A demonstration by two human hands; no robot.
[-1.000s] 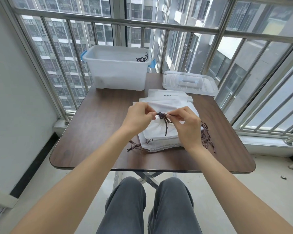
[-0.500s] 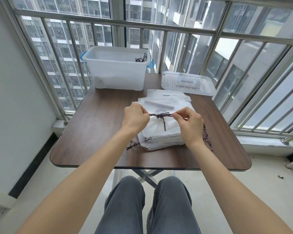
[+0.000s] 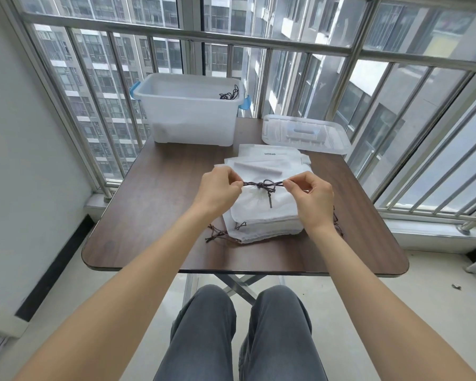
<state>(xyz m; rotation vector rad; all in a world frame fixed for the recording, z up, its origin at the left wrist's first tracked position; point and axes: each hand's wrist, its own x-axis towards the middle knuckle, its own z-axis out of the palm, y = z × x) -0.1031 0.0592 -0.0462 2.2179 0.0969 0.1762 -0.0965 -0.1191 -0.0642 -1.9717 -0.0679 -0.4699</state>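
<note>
**Fingers Parted, Drawstring Knot Drawn Tight**

Fingers (image 3: pixel 234 180) of the left hand (image 3: pixel 217 191) pinched one end of the dark drawstring (image 3: pixel 263 185). Those of the right hand (image 3: pixel 312 200) pinched the other end, thumb against forefinger. The cord ran straight and level between the two grips, with a small knot and loops at its middle and one tail hanging down over the cloth. It was held just above the gathered mouth of the top white pouch (image 3: pixel 259 206). That pouch lay on the stack of pouches (image 3: pixel 267 226) at the middle of the desk (image 3: pixel 154 215).

Change noted: one second before, both hands sat close together over the knot, with the cord bunched between them. Half a second before, they had begun to part. At inspection they stood further apart and the cord was stretched.

Judgement: the tie was being cinched and this pouch appeared nearly closed. Releasing it and setting it aside likely remained.

Surroundings: flat white packets (image 3: pixel 270 156) lay behind the stack, touching it. Loose cord ends (image 3: pixel 216 235) trailed from the stack's left front corner. A clear storage bin (image 3: pixel 190 119) stood at the desk's far edge, with a dark cord (image 3: pixel 229 94) showing at its right rim. Its lid (image 3: pixel 305 133) lay apart from it, to the right.
</note>
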